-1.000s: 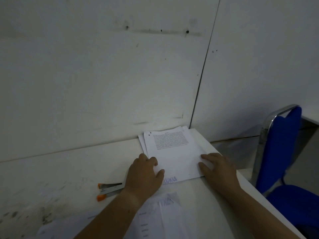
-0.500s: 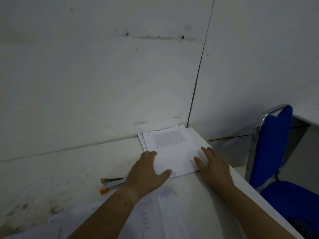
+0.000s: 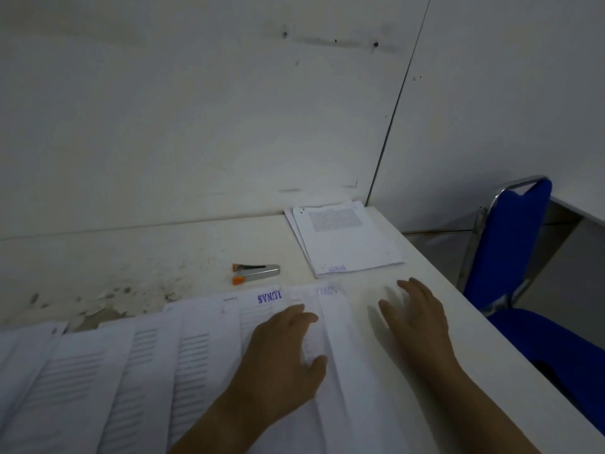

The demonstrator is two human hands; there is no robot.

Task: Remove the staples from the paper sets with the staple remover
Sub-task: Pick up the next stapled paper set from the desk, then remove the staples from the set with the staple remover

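1. At the left, the tabletop meets the wall along its back edge. The surface here is bare, with dark scuffed patches.
2. The paper sets lie fanned and overlapping along the near edge, from the left of the view to past the middle. A blue stamp marks the top of one sheet.
3. The staple remover lies on bare tabletop just beyond the far edges of those sheets. Its orange tips point left. Neither hand touches it, and open surface separates it from the back edge.
4. The left hand rests palm down on the rightmost sheets of the fan. Its fingers are loosely extended and its thumb is out to the right. It grasps nothing.
5. A strip of bare tabletop runs between the fan and the right edge. The right hand is over this strip, fingers spread and released, with nothing in it. It is blurred, so I cannot tell whether it touches the surface.
6. A separate stack of papers sits in the far right corner, close to the back edge and the right edge. Bare surface lies between it and both hands.
7. A blue chair stands beyond the right edge.
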